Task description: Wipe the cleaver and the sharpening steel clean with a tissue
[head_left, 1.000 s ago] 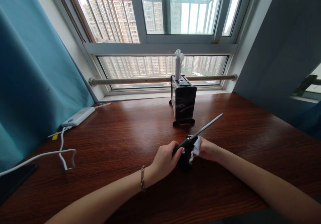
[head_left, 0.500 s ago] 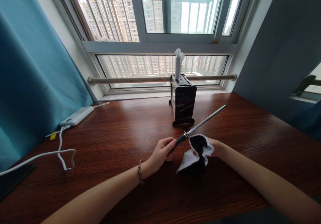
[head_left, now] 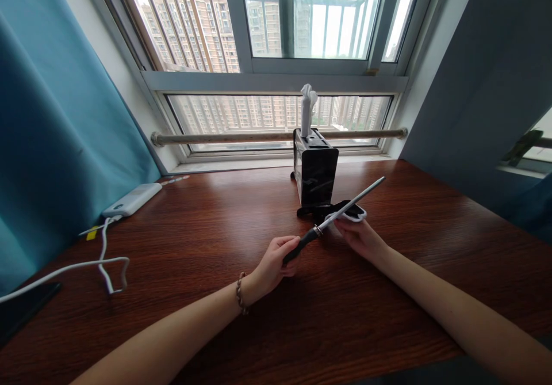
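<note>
My left hand (head_left: 275, 261) is wrapped around the dark handle of a honing steel (head_left: 366, 191), whose thin grey rod points up and to the right. A small ring sits where handle and rod meet. My right hand (head_left: 360, 238) grips a black-and-white cloth (head_left: 356, 212) against the rod, just beyond the ring. The cloth spreads under and behind the rod, black side up with a white edge showing. Some fingertips of my right hand are hidden by the cloth.
A black tissue box (head_left: 319, 178) with a white tissue (head_left: 306, 111) sticking up stands close behind the cloth. On the left of the wooden table (head_left: 207, 224) lie a white power strip (head_left: 133, 199), a white cable (head_left: 103, 252) and a dark flat object (head_left: 30, 307). Window and blue curtain border the table.
My right hand has moved forward along the rod with the cloth, which swung from hanging below the handle to lying beyond the rod. My left hand has barely moved.
</note>
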`<state>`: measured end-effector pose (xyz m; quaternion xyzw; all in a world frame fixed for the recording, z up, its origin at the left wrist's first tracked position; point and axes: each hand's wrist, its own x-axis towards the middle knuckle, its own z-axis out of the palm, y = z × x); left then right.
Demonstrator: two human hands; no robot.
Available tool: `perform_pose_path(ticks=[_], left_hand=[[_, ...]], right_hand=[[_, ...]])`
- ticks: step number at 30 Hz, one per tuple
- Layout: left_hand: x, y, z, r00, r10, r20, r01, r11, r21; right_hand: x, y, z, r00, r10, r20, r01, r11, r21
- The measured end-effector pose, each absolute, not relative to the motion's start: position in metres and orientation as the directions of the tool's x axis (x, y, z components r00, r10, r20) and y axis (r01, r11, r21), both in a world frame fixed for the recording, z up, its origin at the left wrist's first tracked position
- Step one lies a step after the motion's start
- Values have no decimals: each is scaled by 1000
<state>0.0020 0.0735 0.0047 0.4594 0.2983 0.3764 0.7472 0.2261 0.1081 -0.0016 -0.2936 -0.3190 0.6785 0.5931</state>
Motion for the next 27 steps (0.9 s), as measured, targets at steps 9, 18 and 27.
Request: perform_pose_path(ticks=[9,18,27], left_hand=[[2,70,4,580,809,-92,-262,292,920],[1,71,2,564,823,-67,-301,280,912],[2,72,4,558,827,-65,-322,288,902]], right_hand=[[220,91,9,-396,916,64,-477,-146,-867],[224,94,5,-417,909,17,-479,-204,-854],[218,92,11,-347,936,61,-498,-129,-858]])
